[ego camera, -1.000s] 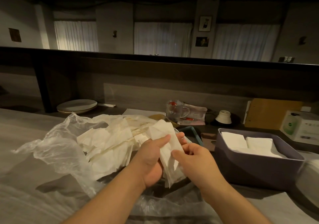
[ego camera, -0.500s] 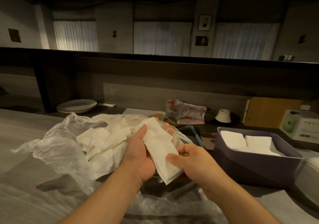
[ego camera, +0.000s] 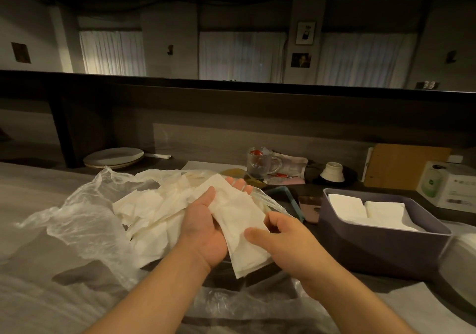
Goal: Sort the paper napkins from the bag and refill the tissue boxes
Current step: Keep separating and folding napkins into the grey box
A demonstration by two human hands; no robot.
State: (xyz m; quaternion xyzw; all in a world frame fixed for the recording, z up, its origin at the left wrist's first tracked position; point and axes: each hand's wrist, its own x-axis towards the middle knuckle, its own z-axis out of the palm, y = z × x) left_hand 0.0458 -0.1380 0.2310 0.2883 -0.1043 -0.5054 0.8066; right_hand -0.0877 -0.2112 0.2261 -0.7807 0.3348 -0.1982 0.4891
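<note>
A flat stack of white paper napkins [ego camera: 239, 217] lies across the upturned palm of my left hand [ego camera: 206, 228], whose fingers are stretched out under it. My right hand [ego camera: 286, 241] pinches the stack's near right edge between thumb and curled fingers. Behind and left of my hands, a crumpled clear plastic bag [ego camera: 85, 217] is spread on the counter with a loose pile of napkins [ego camera: 154, 210] in it. To the right stands an open purple tissue box [ego camera: 381, 248] holding two neat stacks of folded napkins [ego camera: 360, 210].
Stacked plates [ego camera: 113, 157] sit at the back left. A glass mug [ego camera: 258, 162], a small white cup [ego camera: 333, 171], a brown board [ego camera: 401, 166] and a white carton [ego camera: 450, 187] line the back. A phone [ego camera: 309, 207] lies beside the purple box.
My left hand has opened from gripping the napkins to holding them flat on its palm. The stack has turned flatter, and my right hand has shifted to its near edge.
</note>
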